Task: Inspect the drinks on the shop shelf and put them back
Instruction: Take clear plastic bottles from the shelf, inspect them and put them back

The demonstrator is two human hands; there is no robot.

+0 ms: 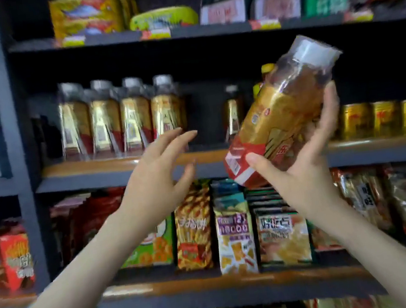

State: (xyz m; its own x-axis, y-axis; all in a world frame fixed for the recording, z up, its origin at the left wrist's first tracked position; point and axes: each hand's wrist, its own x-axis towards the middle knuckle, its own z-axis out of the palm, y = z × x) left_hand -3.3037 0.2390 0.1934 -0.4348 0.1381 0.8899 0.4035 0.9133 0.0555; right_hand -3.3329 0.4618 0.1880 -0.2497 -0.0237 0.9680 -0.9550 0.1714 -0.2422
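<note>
1. Head view, nearest first: the right hand [301, 166] grips one bottle [281, 110] of brown drink. Its thumb presses on the red lower label and its other fingers [330, 106] curl round the far side.
2. The left hand [157, 170] holds nothing. Its fingers are spread and relaxed, to the left of the bottle's base and apart from it.
3. The bottle hangs in the air in front of the shelving, off its board. Its long axis is tilted, with the white cap [315, 52] up and to the right of the gripping fingers and the base down and to the left by the thumb.
4. Beyond both sets of fingers runs the drinks shelf [120, 164]. A gap in the row [212, 152] lies beyond and to the left of the right-hand fingers, just past the left fingertips. I judge the bottle must be stood upright and go in base first, carried by the right hand, which already has it.
5. Counted:
   - one bottle in hand;
   - four matching bottles [119, 118] in the front row, left of the left fingers, with more caps behind them too blurred to count;
   - one matching bottle set back [232, 113] inside the gap;
   - one yellow-capped bottle [267, 69] behind the held one;
   - three gold cans [385, 117] to the right of the right-hand fingers.
</note>
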